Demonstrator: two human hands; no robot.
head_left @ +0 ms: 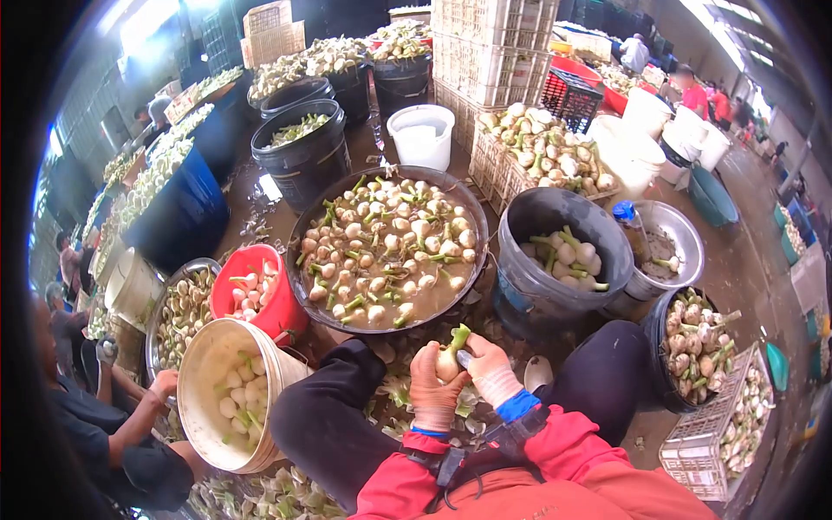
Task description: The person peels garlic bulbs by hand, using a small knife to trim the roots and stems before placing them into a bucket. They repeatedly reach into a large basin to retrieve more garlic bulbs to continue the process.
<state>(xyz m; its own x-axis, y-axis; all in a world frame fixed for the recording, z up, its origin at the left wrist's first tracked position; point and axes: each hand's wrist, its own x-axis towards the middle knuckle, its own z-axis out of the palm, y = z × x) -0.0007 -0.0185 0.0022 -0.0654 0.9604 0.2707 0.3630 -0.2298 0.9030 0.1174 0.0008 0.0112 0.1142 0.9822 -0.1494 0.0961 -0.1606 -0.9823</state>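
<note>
A fresh garlic bulb point(447, 366) with a short green stem is held up between my two hands, above my lap. My left hand point(427, 390), in a tan glove, is closed round the bulb from the left. From the other side my right hand point(490, 373), in a pale glove, presses its fingers to the bulb near the stem. Something small and grey-blue shows at the right thumb; I cannot make out what it is. Just beyond my hands stands a wide black basin point(299, 299) of muddy water with many garlic bulbs floating in it.
A grey bucket point(511, 299) of trimmed bulbs stands right of the basin. To the left are a cream bucket point(204, 442) and a red bucket point(290, 316) holding bulbs. Peeled leaves point(269, 494) litter the floor. A person's arm point(139, 416) reaches in at left.
</note>
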